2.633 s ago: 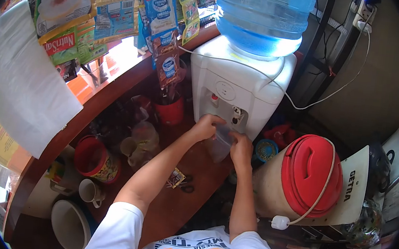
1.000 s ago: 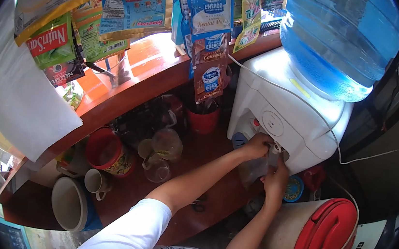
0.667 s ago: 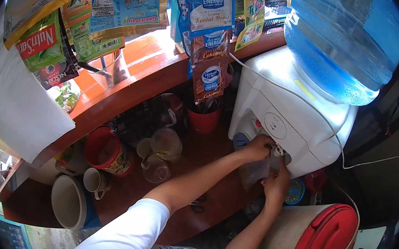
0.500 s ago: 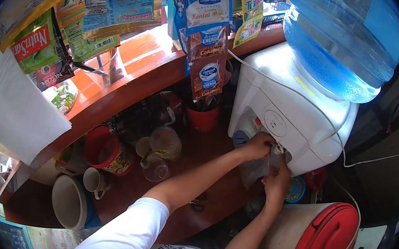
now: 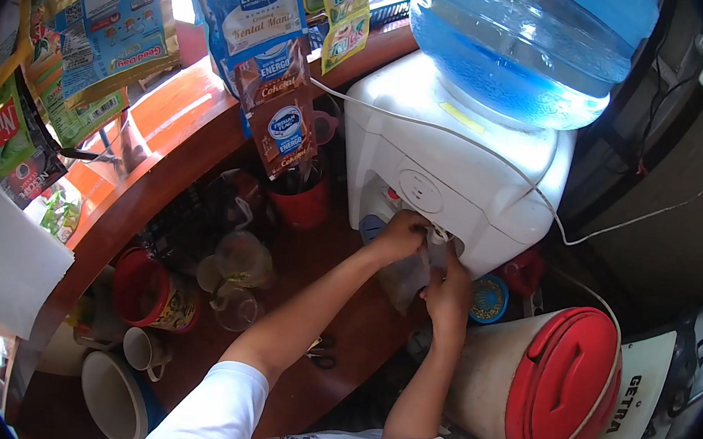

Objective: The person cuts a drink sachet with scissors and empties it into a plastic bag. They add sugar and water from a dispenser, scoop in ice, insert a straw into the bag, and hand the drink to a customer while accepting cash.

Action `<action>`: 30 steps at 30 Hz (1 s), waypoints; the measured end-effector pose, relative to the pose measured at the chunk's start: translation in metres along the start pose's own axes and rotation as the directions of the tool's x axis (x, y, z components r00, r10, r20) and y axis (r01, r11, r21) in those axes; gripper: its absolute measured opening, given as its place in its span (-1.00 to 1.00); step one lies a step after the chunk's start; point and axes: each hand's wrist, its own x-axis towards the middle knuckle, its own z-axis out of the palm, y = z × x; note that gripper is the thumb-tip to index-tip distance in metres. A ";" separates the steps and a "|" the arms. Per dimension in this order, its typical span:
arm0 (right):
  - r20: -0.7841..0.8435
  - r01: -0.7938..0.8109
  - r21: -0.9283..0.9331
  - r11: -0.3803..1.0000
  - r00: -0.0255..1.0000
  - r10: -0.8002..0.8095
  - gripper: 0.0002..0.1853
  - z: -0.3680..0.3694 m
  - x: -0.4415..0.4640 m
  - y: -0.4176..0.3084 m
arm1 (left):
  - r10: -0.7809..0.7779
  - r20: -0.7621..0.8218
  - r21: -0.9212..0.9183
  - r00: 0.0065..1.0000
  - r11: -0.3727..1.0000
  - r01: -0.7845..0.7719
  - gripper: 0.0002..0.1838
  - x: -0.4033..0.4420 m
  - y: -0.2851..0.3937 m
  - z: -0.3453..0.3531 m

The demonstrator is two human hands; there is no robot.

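Observation:
A white water dispenser (image 5: 481, 169) stands on the brown counter, with a blue water bottle (image 5: 514, 57) upturned on top. My left hand (image 5: 402, 237) is closed at the dispenser's tap (image 5: 438, 233), its fingertips partly hidden there. Under that tap hangs a clear plastic bag (image 5: 405, 280), its upper end close against the spout. My right hand (image 5: 448, 298) grips the bag from the right side, just below the tap. Whether water is running into it I cannot tell.
Left of my arm are clear cups (image 5: 237, 309), a mug (image 5: 144, 350) and a red tub (image 5: 143, 288). Scissors (image 5: 321, 353) lie on the counter. A red-lidded cooler (image 5: 565, 388) stands right. Drink sachets (image 5: 281, 118) hang ahead, and a white cable (image 5: 535, 183) crosses the dispenser.
My view has shifted to the right, so everything appears further left. Both hands stay at the tap with the bag.

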 end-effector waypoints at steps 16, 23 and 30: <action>0.014 0.017 -0.012 1.000 1.000 -0.017 -0.44 0.001 0.000 0.005 | -0.009 -0.002 0.016 1.000 1.000 0.009 -0.76 0.002 -0.006 0.000; 0.009 -0.015 0.014 1.000 1.000 0.015 -0.42 -0.002 -0.004 0.000 | -0.015 -0.018 0.013 1.000 1.000 0.015 -0.75 0.000 -0.007 0.002; -0.007 0.015 -0.021 1.000 1.000 -0.016 -0.43 0.003 0.001 0.008 | -0.032 -0.065 0.019 0.997 0.999 0.033 -0.75 0.000 -0.003 0.004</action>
